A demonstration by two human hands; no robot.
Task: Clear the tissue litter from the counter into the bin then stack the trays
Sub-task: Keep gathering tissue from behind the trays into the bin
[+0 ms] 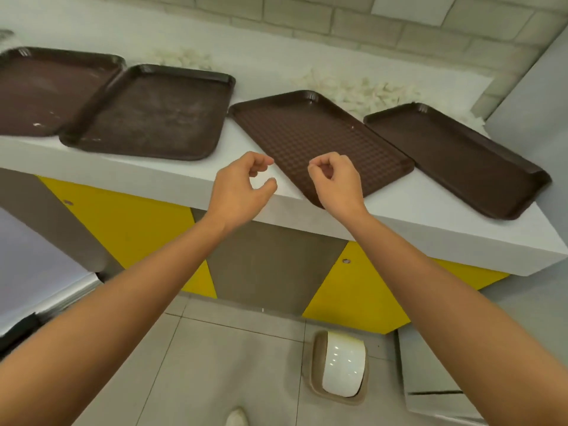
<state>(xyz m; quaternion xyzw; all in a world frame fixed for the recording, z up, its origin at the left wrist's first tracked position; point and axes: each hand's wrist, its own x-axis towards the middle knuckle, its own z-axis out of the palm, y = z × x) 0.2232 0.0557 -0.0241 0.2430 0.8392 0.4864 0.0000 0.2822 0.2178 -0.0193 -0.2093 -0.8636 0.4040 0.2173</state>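
Observation:
Several brown trays lie along the white counter (184, 176): a far-left tray (46, 87), one overlapping its edge (153, 112), a grid-patterned tray (316, 136) and a right tray (455, 158). Tissue litter sits behind them in a pile at the back middle (184, 58) and a bigger pile at the back right (368, 90). My left hand (242, 187) hovers at the counter's front edge, fingers loosely curled, holding nothing. My right hand (336, 179) hovers over the grid tray's near corner, also loosely curled and empty. A bin (338, 367) with a white swing lid stands on the floor below.
The counter front has yellow and grey panels (129, 229). A grey wall (534, 96) closes the right end. A pale surface (37, 272) juts in at the left. My shoe (236, 418) shows on the tiled floor.

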